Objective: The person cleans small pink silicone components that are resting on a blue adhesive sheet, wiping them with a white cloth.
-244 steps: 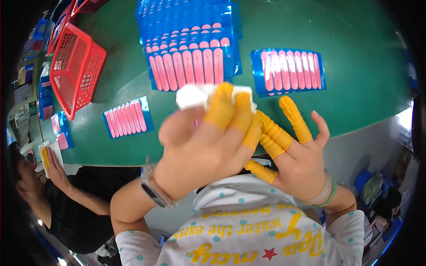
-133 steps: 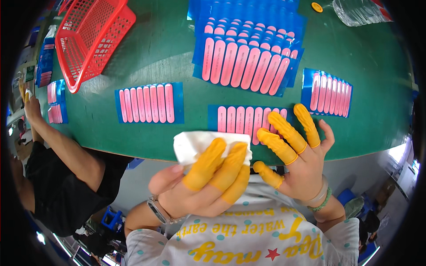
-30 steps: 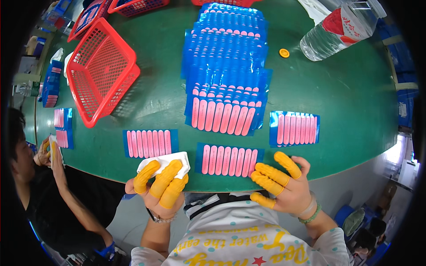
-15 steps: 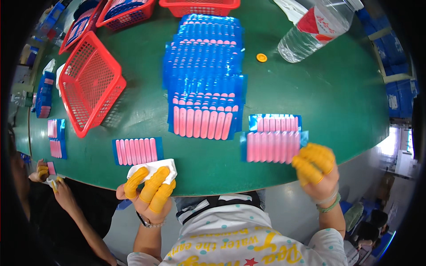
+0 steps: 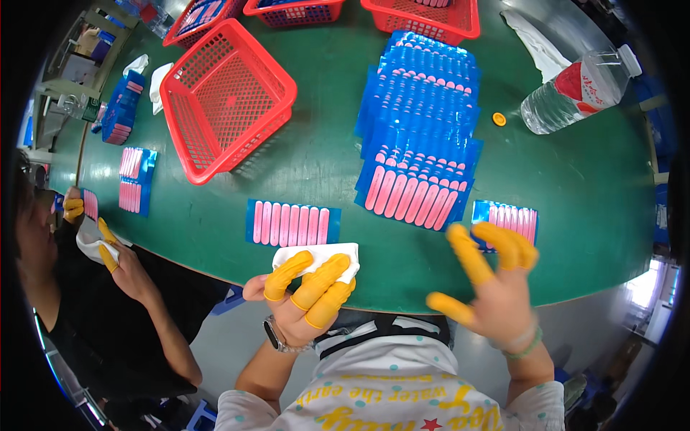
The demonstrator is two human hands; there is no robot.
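Yellow finger cots cover several fingers of both my hands. My left hand point(image 5: 305, 302) is closed on a folded white cloth point(image 5: 338, 253) at the table's near edge. Just beyond the cloth lies a blue sheet with a row of pink round-ended strips point(image 5: 291, 223). My right hand point(image 5: 496, 287) has its fingers spread and holds nothing. Its fingertips are over the near edge of another blue sheet with pink strips point(image 5: 516, 218), partly hiding it; whether they touch it I cannot tell. Between and beyond the hands lies a long overlapping stack of such sheets point(image 5: 420, 129).
An empty red basket point(image 5: 282, 97) stands left of the stack, with other red baskets point(image 5: 460, 34) at the back. A clear bottle point(image 5: 550, 111) and an orange cap point(image 5: 499, 119) are at the right. A co-worker's hand point(image 5: 129, 266) is at the left with a white cloth.
The view has swung left. My right hand, earlier at the corner of a pink-strip sheet, is now off that corner with fingers spread. Two overlapping sheets showed there; now one shows. My left hand keeps the cloth.
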